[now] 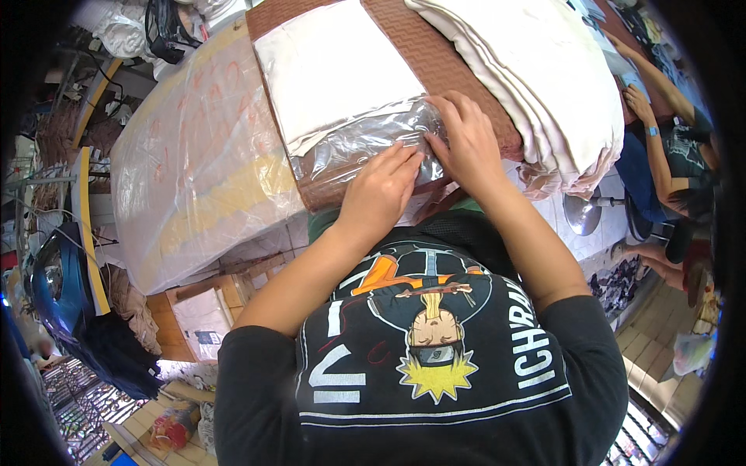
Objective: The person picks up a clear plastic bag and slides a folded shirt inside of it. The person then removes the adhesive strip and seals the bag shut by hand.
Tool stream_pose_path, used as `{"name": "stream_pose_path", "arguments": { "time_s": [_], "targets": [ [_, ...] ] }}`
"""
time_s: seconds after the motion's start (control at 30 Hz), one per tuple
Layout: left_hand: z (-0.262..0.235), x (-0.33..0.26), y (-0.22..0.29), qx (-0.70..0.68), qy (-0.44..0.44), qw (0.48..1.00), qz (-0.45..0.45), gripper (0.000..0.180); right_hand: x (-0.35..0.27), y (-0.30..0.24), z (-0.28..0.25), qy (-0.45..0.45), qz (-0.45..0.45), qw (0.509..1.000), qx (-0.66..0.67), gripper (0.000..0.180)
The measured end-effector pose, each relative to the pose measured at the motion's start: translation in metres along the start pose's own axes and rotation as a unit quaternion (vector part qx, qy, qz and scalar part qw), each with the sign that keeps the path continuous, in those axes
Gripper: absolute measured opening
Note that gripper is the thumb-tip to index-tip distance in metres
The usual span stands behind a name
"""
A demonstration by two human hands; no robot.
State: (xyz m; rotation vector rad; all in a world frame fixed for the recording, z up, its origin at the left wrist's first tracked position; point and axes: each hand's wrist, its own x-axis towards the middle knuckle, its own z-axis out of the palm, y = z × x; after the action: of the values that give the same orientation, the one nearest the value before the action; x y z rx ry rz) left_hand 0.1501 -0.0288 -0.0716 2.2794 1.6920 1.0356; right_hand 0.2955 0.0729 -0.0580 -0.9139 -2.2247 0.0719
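Foam [194,163], a big block wrapped in clear plastic, fills the left of my view. Right of it on the desk [435,54] lies a stack of cream cloth [544,78], and between them a folded white cloth [334,78] half inside a clear bag [357,144] at the near edge. That bag is what I work on. I judge the step to be flattening the bag's loose end over the cloth; to do it well I would press from the fold outward so air leaves and the film lies smooth, keeping the cloth square. My left hand [378,190] lies flat, fingers nearly straight, palm down on the bag's near edge. My right hand [466,140] is half curled, fingertips pinching the film at the bag's right corner.
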Motion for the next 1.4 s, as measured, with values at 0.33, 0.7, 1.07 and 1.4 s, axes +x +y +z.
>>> {"name": "stream_pose_path", "arguments": {
  "time_s": [0.33,0.7,1.07,1.4],
  "targets": [
    [0.030,0.057,-0.025,0.106,0.093,0.986,-0.086,0.025,0.041,0.021,0.011,-0.003,-0.056,0.998,0.035,0.009],
    [0.026,0.072,-0.036,0.141,0.078,0.980,-0.121,0.015,0.039,0.033,0.008,-0.007,-0.029,0.994,0.101,0.008],
    [-0.001,0.064,-0.014,0.065,-0.003,0.985,-0.161,0.016,0.026,0.064,0.019,-0.095,-0.041,0.992,0.076,0.041],
    [-0.111,-0.041,-0.101,0.246,-0.019,0.966,-0.080,0.047,0.036,0.060,0.014,-0.092,-0.230,0.969,0.000,0.039]
  ]
}}
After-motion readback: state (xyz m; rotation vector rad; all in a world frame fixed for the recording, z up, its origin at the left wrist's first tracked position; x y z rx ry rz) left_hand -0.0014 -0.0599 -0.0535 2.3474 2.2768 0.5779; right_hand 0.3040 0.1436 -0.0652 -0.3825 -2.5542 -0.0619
